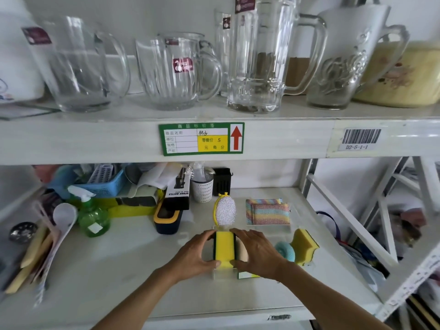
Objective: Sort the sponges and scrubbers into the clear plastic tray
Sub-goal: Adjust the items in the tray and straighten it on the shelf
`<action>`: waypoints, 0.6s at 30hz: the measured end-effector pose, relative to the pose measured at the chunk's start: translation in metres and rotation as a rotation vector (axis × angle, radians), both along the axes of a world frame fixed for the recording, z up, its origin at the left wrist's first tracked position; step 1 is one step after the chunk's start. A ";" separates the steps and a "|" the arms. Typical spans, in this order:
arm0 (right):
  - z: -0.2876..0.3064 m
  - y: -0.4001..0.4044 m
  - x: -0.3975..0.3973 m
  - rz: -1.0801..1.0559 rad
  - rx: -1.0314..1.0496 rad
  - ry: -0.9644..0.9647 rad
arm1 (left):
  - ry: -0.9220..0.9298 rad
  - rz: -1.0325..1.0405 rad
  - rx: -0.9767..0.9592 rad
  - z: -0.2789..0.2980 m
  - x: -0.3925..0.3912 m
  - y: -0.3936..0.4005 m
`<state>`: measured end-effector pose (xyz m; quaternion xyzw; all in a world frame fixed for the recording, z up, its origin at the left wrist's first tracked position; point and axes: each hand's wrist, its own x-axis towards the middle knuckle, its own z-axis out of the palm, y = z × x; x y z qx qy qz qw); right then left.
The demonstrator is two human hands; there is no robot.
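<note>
On the lower shelf a clear plastic tray (222, 275) holds yellow sponges (224, 249) standing on edge, with a beige one beside them. My left hand (196, 252) presses the sponges from the left. From the right, my right hand (256, 251) presses against them. A silver oval scrubber with a yellow rim (224, 209) stands at the tray's far end. Flat behind lie rainbow-striped scrub pads (267, 211). A blue round scrubber (285, 251) and a yellow shaped sponge (304, 246) rest to the right.
A green spray bottle (92, 216), a blue basket (104, 184), a spray bottle box (178, 186), a dark yellow-rimmed container (166, 219) and a white cup (202, 189) crowd the left and back. Glass mugs (171, 70) line the upper shelf above.
</note>
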<state>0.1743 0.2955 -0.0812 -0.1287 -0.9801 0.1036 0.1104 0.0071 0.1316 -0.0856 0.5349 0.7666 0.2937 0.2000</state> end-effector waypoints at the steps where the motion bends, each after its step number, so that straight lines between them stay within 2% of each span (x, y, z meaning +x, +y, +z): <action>1: -0.001 0.002 -0.001 -0.003 -0.003 -0.002 | -0.011 0.006 -0.015 0.000 -0.001 0.002; 12: -0.001 0.010 -0.009 -0.035 -0.086 -0.104 | -0.024 0.058 -0.046 0.001 -0.002 0.010; 16: 0.005 0.013 -0.002 -0.011 -0.110 -0.103 | -0.017 0.032 0.015 0.003 -0.001 0.004; 18: 0.010 0.019 0.005 -0.018 -0.141 -0.055 | 0.003 0.064 0.105 0.007 0.000 0.002</action>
